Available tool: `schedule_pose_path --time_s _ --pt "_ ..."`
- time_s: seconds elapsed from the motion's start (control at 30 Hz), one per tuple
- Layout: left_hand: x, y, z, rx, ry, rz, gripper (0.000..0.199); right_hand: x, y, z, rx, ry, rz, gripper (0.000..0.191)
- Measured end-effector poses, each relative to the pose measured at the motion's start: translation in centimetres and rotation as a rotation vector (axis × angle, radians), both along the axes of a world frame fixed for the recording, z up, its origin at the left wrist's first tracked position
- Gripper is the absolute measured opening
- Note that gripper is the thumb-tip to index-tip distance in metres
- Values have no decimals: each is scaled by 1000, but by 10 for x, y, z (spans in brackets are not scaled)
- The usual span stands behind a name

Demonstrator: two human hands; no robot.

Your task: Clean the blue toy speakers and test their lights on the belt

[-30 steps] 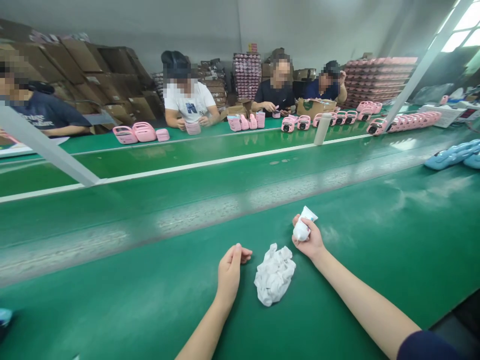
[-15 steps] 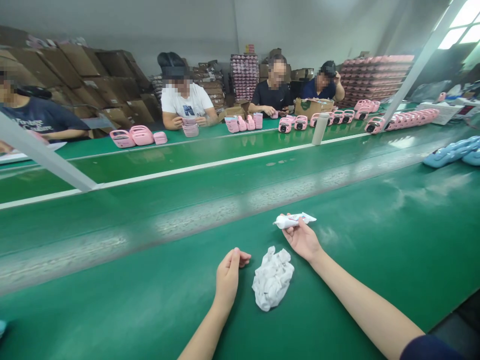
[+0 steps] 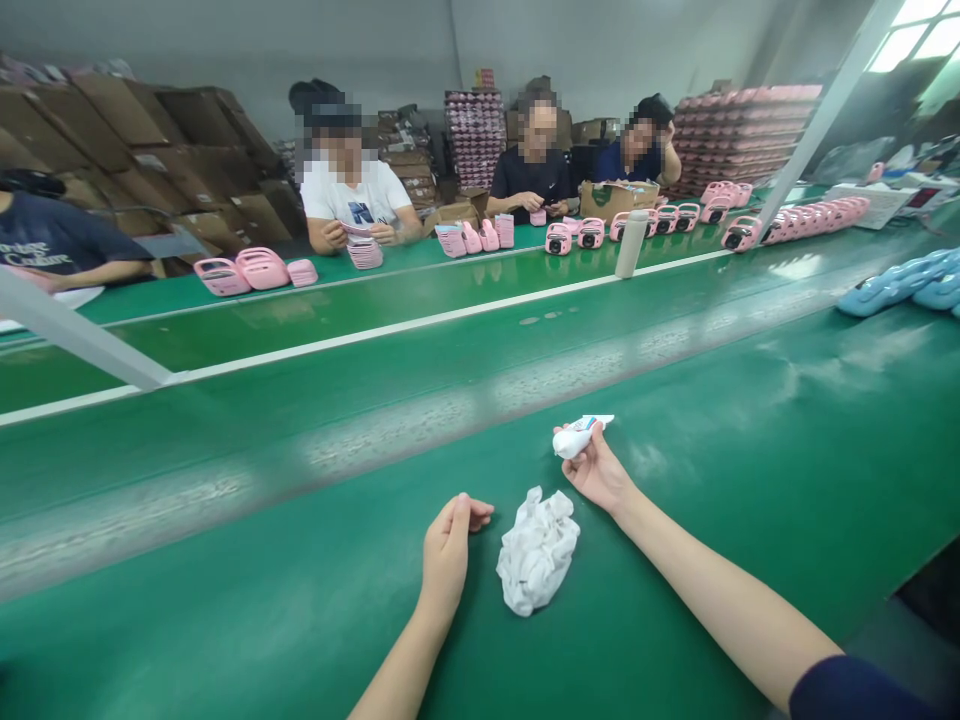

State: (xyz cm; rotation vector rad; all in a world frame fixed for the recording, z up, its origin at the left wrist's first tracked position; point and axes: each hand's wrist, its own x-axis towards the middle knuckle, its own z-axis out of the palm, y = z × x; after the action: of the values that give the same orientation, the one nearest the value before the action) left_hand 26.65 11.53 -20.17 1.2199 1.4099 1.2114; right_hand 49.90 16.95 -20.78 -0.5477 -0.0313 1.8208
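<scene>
My right hand [image 3: 596,472] is closed around a white squeeze tube [image 3: 576,440] with red and blue print, held above the green table. The tube's narrow end points left toward me, and its flat end sticks out past my fingers to the upper right. My left hand [image 3: 448,545] rests on its side on the table with fingers curled and thumb pressed toward them; anything inside is hidden. Between my hands lies a crumpled white cloth or tissue [image 3: 537,552], touched by neither hand.
Beyond the green table [image 3: 247,600] runs a conveyor belt [image 3: 420,355]. A pale bottle [image 3: 631,245] stands on the far side. Several people sit across, among pink camera-like cases [image 3: 262,268]. Blue moulded pieces [image 3: 896,282] lie at the right. White posts [image 3: 829,120] rise beside the line.
The tube has turned in my right hand, its narrow end now pointing more toward me. My left hand keeps its curled pose. Across the belt, a person has lifted a pink piece off a stack.
</scene>
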Motion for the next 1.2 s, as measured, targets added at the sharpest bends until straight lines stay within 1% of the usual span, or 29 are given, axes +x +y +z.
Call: schedule_pose_path --time_s 0.17,0.43,0.57,0.7,0.87,0.97,1.07,1.2 --pt "-1 -1 0 -3 9 4 50 0 1 -3 1 -5 24 32" --pt "1 0 1 1 3 11 49 1 2 -9 15 -3 18 22" --pt "1 0 2 13 2 12 49 1 2 -7 9 9 15 23" --pt "2 0 2 17 1 13 49 0 1 -3 -11 18 17 19" --pt "2 0 2 18 0 13 49 2 -2 4 -16 36 4 19" --pt "1 0 2 15 0 8 49 3 -4 6 20 64 3 25" --pt "0 0 1 17 11 6 50 4 -5 3 47 77 11 32" --pt "0 0 1 19 15 14 51 4 -4 -3 25 82 12 29"
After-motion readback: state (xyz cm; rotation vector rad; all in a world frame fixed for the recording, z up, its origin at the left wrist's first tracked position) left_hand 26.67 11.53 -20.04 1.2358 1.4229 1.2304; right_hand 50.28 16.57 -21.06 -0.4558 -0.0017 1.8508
